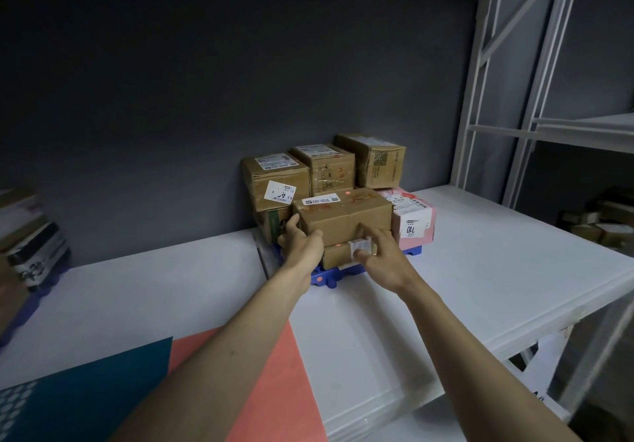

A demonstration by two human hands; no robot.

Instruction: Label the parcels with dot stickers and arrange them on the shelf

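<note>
Left hand (299, 239) grips the top front parcel (344, 217) at its nine o'clock edge; right hand (379, 253), fingers seemingly spread flat, touches its front.

We see matt brown cardboard parcels (343, 222) with paper labels, a smooth white shelf (480, 270), perhaps painted metal, and glossy blue plastic pallet (338, 275).

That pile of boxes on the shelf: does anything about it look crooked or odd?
Yes. The white label on the front of the left box sits tilted, not square with the box edges. The pile itself looks tidy, and both the left hand and right hand are on the front box.
</note>
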